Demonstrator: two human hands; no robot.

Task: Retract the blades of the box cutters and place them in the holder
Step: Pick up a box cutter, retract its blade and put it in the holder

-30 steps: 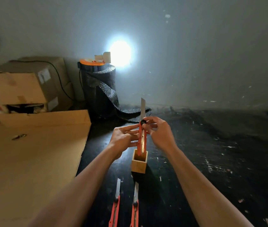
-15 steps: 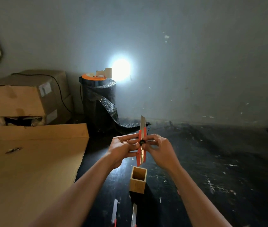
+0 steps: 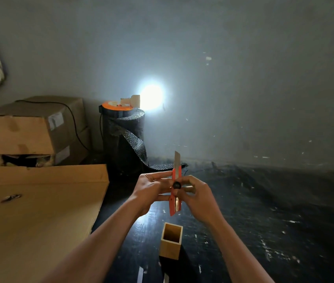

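At the near edge of the dark desk [image 3: 264, 231], two bare blade tips [image 3: 140, 273] poke into view, belonging to cutters mostly out of frame. Just beyond stands the square wooden holder [image 3: 171, 244], upright and apparently empty inside. Above it, both hands hold an orange box cutter [image 3: 176, 193] upright, its blade [image 3: 177, 159] part-extended and pointing up. The left hand [image 3: 151, 189] pinches the body with narrow fingers; the right hand [image 3: 198, 198] closes on the other side, beside the black slider knob [image 3: 176, 185]. The cutter looks light, stiff and smooth, so a firm hold on the plastic body, clear of the sharp steel, seems wise. Farther off are cardboard boxes [image 3: 33, 129] and a lamp [image 3: 151, 96].
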